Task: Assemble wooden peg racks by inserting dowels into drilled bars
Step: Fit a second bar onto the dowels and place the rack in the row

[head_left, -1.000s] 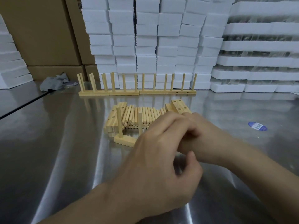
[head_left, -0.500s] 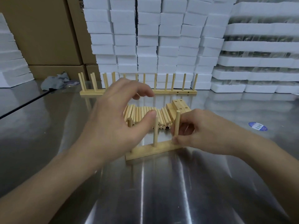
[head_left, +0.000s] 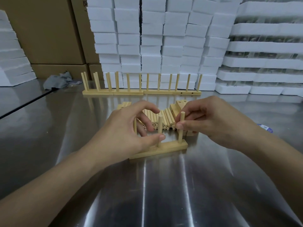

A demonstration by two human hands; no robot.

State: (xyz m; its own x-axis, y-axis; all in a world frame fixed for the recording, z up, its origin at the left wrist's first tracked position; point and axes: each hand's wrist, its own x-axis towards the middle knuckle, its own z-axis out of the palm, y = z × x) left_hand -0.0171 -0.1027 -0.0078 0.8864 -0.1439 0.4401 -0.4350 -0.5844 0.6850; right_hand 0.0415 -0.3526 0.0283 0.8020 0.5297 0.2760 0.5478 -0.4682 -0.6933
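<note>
Drilled bar point(head_left: 170, 147) lies mid-surface point(head_left: 164, 194), with three dowels upright in it. Right hand point(head_left: 213, 122), at the bar's 3 o'clock end, pinches the end dowel point(head_left: 180, 136) between thumb and fingers. Left hand point(head_left: 121, 133), at 9 o'clock, has its fingers curved about the left dowel point(head_left: 135, 126) and its thumb tip against the middle dowel point(head_left: 160, 123); whether it grips cannot be told. Loose dowels point(head_left: 165, 117) are piled at 12 o'clock.

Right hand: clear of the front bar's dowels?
No: the right hand pinches the rightmost dowel standing in the front bar.

Matt wooden bar point(head_left: 165, 149), glossy metal table point(head_left: 164, 194)
</note>
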